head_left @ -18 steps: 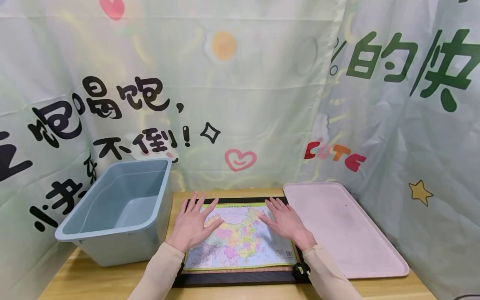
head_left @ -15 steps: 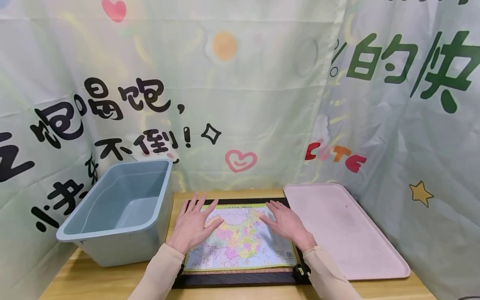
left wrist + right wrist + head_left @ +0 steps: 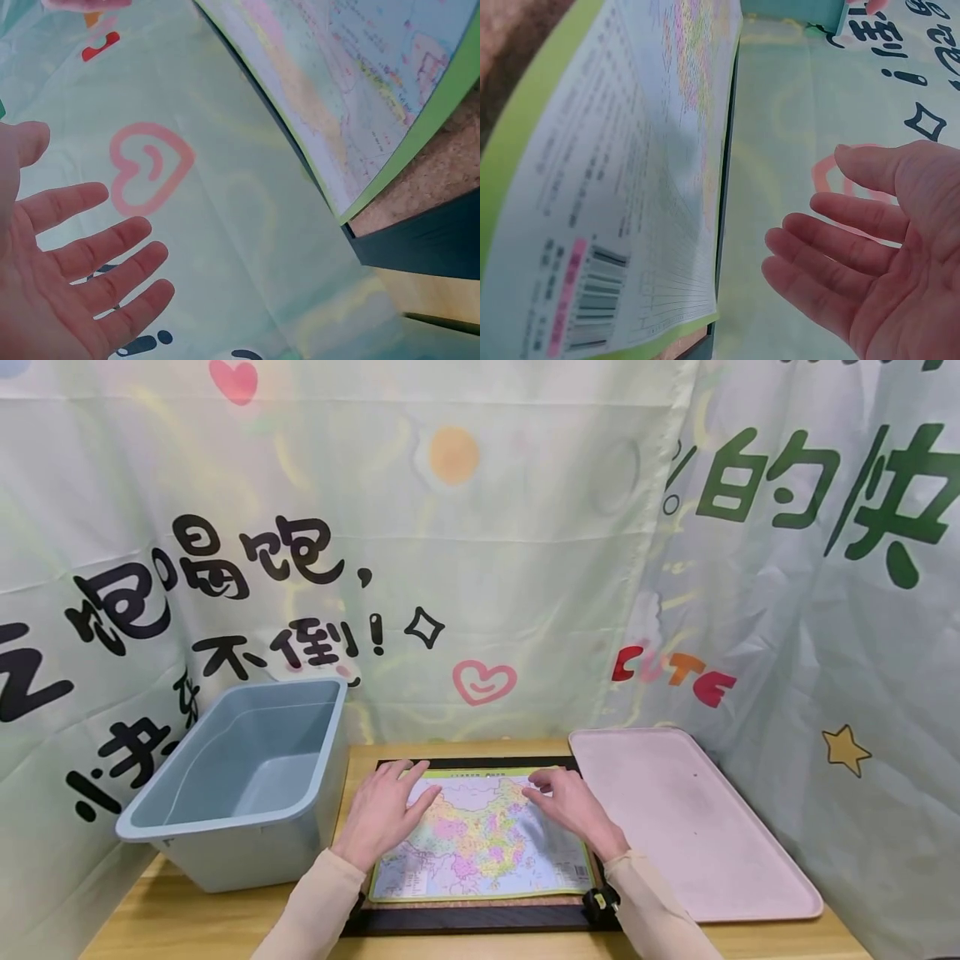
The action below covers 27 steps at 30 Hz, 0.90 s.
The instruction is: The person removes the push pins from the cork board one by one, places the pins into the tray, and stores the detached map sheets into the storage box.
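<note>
A colourful printed map (image 3: 468, 847) with a green border lies on a dark-framed cork board (image 3: 480, 920) in the head view. Over its left part is my left hand (image 3: 384, 814), palm down, fingers relaxed and holding nothing. My right hand (image 3: 573, 806) is above the upper right part, its fingers gently bent, also holding nothing. Both wrist views show air between each palm and the sheet: the left palm (image 3: 75, 285) faces it with spread fingers, the right palm (image 3: 877, 262) with loosely bent ones. A bare strip of cork (image 3: 442, 169) shows beside the map's green edge.
A deep blue-grey plastic bin (image 3: 240, 777) stands left of the board on the wooden table (image 3: 187, 918). To the right lies a flat pink tray (image 3: 690, 827), its edge close to the board. A printed cloth curtain (image 3: 525, 568) hangs behind and along both sides.
My fingers, straighter before, have bent a little at both hands, the right ones more. The map, bin and tray stay in place; the head view has shifted slightly.
</note>
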### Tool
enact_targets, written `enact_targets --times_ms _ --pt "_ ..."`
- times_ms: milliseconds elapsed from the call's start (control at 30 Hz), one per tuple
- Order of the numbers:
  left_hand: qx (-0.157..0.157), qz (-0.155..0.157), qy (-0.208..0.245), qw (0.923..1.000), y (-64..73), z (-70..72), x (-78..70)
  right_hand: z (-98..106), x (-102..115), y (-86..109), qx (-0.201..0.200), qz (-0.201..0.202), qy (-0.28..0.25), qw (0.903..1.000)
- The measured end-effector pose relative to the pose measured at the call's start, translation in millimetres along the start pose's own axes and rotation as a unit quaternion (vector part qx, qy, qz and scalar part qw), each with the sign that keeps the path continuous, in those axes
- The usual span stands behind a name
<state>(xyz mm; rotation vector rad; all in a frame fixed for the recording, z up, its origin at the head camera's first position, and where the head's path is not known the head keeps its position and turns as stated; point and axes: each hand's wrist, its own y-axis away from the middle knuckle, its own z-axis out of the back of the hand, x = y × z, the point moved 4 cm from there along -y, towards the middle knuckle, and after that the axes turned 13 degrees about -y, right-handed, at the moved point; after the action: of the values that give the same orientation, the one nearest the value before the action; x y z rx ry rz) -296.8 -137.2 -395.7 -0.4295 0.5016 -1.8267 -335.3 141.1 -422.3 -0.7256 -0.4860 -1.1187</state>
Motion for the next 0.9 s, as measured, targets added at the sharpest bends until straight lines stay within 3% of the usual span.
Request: enact_targets --times_ms 300,433,600,767,900 --pt "0.015 -0.016 0.009 0.9997 6.4 -4.9 -0.7 -4 0 -2.2 0.023 -0.005 -0.036 0.9991" --pt "0.058 -0.052 0.029 0.9965 12.1 -9.4 0.6 -8 2 -4.4 0.059 -0.009 -0.082 0.9949" --pt "0.137 -0.095 0.064 0.9839 24.7 -18.4 1.3 -15 1 -7.3 0.094 -0.012 -0.113 0.9890" --pt "0.168 -0.109 0.067 0.9775 34.2 -22.2 3.7 -19 -4 -13.6 0.091 -0.010 -0.113 0.9893" --pt "0.192 -0.113 0.059 0.9732 41.2 -24.8 6.0 -24 -10 -15.6 0.096 -0.041 -0.138 0.9849"
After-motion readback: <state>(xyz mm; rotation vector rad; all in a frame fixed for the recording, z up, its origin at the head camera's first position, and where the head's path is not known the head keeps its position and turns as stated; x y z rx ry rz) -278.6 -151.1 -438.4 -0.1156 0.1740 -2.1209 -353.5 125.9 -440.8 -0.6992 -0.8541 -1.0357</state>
